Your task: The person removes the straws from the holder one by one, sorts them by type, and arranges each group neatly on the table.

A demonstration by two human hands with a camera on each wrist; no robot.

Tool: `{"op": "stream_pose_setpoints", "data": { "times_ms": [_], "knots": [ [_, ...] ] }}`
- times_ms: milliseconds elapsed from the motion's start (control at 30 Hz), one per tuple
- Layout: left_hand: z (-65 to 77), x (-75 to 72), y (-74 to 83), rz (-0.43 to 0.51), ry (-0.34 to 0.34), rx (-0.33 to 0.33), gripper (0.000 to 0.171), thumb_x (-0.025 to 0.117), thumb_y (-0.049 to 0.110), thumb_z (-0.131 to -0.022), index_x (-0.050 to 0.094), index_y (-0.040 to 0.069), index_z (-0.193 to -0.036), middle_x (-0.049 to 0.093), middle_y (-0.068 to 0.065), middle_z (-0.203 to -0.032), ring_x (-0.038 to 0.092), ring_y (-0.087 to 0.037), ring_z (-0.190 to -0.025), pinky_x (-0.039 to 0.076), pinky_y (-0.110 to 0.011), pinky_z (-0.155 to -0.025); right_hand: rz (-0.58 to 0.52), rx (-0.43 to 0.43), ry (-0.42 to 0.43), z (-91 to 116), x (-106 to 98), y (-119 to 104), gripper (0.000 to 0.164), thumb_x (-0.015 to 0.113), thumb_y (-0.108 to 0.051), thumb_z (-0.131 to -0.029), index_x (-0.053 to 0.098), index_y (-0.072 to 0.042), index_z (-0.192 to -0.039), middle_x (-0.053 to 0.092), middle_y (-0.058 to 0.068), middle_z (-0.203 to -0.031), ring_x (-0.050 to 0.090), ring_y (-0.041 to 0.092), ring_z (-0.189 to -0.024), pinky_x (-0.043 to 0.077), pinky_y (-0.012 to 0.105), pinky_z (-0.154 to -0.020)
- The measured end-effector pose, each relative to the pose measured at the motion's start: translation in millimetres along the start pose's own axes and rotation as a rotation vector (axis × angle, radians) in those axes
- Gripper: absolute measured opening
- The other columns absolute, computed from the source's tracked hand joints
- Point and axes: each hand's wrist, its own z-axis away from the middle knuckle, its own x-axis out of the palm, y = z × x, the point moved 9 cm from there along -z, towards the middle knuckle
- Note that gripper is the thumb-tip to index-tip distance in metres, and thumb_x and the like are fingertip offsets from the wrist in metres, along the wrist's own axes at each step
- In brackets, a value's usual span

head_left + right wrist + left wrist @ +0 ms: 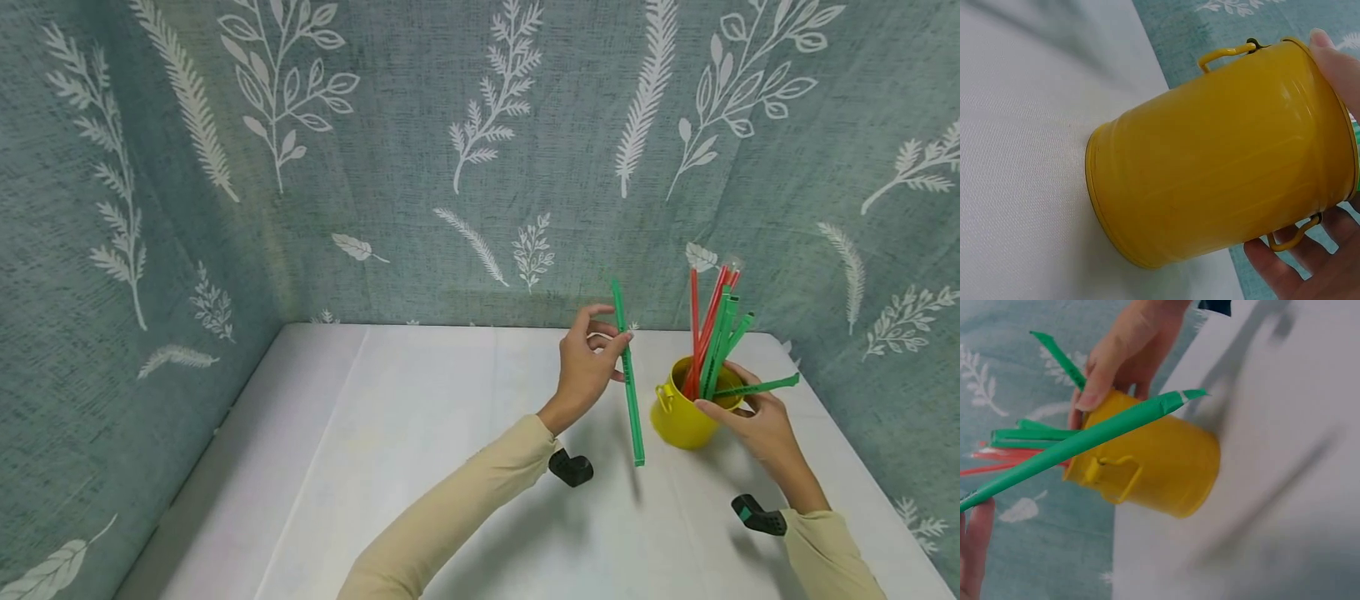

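Between thumb and fingertips, my left hand [583, 362] pinches a long green straw [632, 400], which looks wrapped. It hangs nearly upright above the table, to the left of a small yellow metal bucket [684, 423]. In the left wrist view the straw's flattened lower end [1169, 403] crosses in front of the bucket. My right hand [768, 429] grips the bucket's rim, its thumb and fingers spread by the small side handle [1297, 236]. Red straws [694, 308] and several green straws [723, 333] stand inside. One green straw [772, 384] leans far out over the right rim.
A white cloth-covered table [420, 400] extends left of the bucket. Behind it and along the sides hangs a teal curtain [390, 167] with white leaf prints. Black wrist devices [572, 468] sit beneath both forearms.
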Motion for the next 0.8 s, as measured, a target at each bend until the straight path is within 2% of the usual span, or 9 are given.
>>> {"op": "stream_pose_setpoints", "data": {
  "times_ms": [100, 267, 300, 433, 533, 600, 667, 800],
  "knots": [
    [2.0, 4.2, -7.6, -0.030, -0.005, -0.029, 0.023, 0.057, 0.003, -0.084, 0.052, -0.001, -0.105, 0.051, -0.022, -0.089, 0.056, -0.035, -0.070, 0.051, -0.037, -0.042, -0.015, 0.005, -0.008, 0.5, 0.7, -1.2, 0.069, 0.063, -0.035, -0.080, 0.027, -0.031, -0.138, 0.038, 0.013, -0.132, 0.036, 0.026, -0.114, 0.039, 0.024, -0.080],
    [4.1, 7.7, -21.8, -0.078, 0.011, -0.080, 0.014, 0.059, 0.004, -0.082, 0.058, 0.002, -0.096, 0.054, -0.020, -0.088, 0.056, -0.034, -0.072, 0.051, -0.040, -0.043, -0.051, 0.007, -0.014, -0.5, 0.8, 0.5, 0.069, 0.063, -0.033, -0.080, 0.026, -0.031, -0.138, 0.035, 0.010, -0.135, 0.032, 0.029, -0.120, 0.036, 0.044, -0.088],
    [4.1, 8.3, -26.1, -0.084, 0.014, -0.092, 0.014, 0.059, 0.004, -0.082, 0.058, 0.004, -0.096, 0.054, -0.020, -0.087, 0.057, -0.033, -0.071, 0.051, -0.040, -0.044, -0.057, 0.005, -0.012, -0.4, 0.5, 0.7, 0.069, 0.063, -0.033, -0.080, 0.026, -0.031, -0.138, 0.035, 0.010, -0.135, 0.032, 0.029, -0.120, 0.035, 0.045, -0.088],
    [2.5, 6.8, -53.7, -0.099, 0.037, -0.124, 0.016, 0.062, 0.006, -0.080, 0.061, 0.009, -0.096, 0.055, -0.010, -0.084, 0.057, -0.019, -0.066, 0.051, -0.033, -0.042, -0.047, -0.006, 0.004, -1.4, 0.2, 0.6, 0.068, 0.064, -0.031, -0.080, 0.028, -0.030, -0.137, 0.038, 0.010, -0.132, 0.036, 0.021, -0.115, 0.039, 0.025, -0.083],
    [4.1, 4.7, -59.7, -0.080, 0.044, -0.145, 0.018, 0.062, 0.004, -0.080, 0.061, 0.007, -0.098, 0.055, -0.014, -0.085, 0.059, -0.022, -0.066, 0.052, -0.033, -0.044, -0.037, -0.016, 0.012, -5.5, 0.9, 9.7, 0.068, 0.064, -0.031, -0.079, 0.029, -0.030, -0.137, 0.040, 0.010, -0.131, 0.038, 0.015, -0.110, 0.038, 0.012, -0.075],
    [6.4, 3.6, -57.2, -0.054, 0.046, -0.163, 0.019, 0.061, 0.001, -0.080, 0.061, 0.005, -0.099, 0.054, -0.021, -0.087, 0.059, -0.031, -0.068, 0.052, -0.038, -0.047, -0.034, -0.019, 0.015, -9.6, 1.8, 20.8, 0.068, 0.065, -0.033, -0.079, 0.029, -0.032, -0.136, 0.040, 0.008, -0.131, 0.039, 0.012, -0.109, 0.038, 0.009, -0.073],
    [9.4, 2.0, -52.8, -0.050, 0.058, -0.182, 0.019, 0.060, -0.002, -0.080, 0.061, 0.002, -0.099, 0.054, -0.026, -0.087, 0.058, -0.039, -0.069, 0.052, -0.041, -0.050, -0.032, -0.022, 0.017, -13.6, 2.2, 31.6, 0.068, 0.065, -0.033, -0.078, 0.029, -0.034, -0.136, 0.040, 0.005, -0.132, 0.039, 0.014, -0.110, 0.041, 0.013, -0.073],
    [11.9, -0.6, -60.4, -0.068, 0.087, -0.208, 0.019, 0.061, -0.001, -0.079, 0.061, 0.003, -0.098, 0.056, -0.024, -0.084, 0.059, -0.038, -0.067, 0.053, -0.040, -0.050, -0.038, -0.013, 0.016, -18.7, 2.8, 47.1, 0.069, 0.066, -0.033, -0.078, 0.029, -0.035, -0.136, 0.038, 0.002, -0.134, 0.038, 0.021, -0.113, 0.044, 0.022, -0.076]
  ]
}}
